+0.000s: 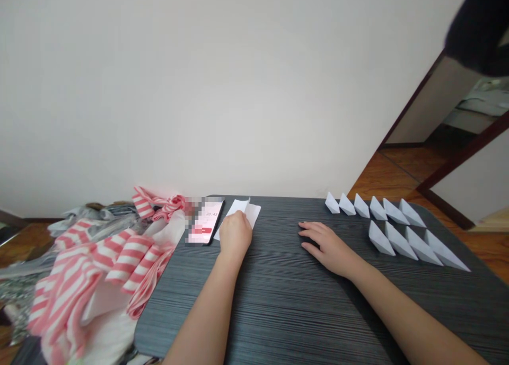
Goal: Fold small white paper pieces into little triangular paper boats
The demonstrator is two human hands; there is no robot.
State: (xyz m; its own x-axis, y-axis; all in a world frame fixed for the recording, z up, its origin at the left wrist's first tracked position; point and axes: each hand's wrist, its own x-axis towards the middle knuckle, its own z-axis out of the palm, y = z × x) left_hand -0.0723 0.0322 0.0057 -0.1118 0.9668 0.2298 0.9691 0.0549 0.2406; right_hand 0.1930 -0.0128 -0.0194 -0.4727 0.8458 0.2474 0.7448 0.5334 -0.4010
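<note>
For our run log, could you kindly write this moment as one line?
left hand: on white paper | right hand: flat on dark table | folded paper boats: two rows | smartphone: beside paper

Pink-and-white striped cloth [95, 280]; dark grey streaked tabletop [278, 312].

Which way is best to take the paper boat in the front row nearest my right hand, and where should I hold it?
Pinch the middle of its narrow folded top with your right hand, coming from the left, where the dark table is free. The paper boat narrows upward to that top, and the next boat stands close on its other side, leaving little room there.
</note>
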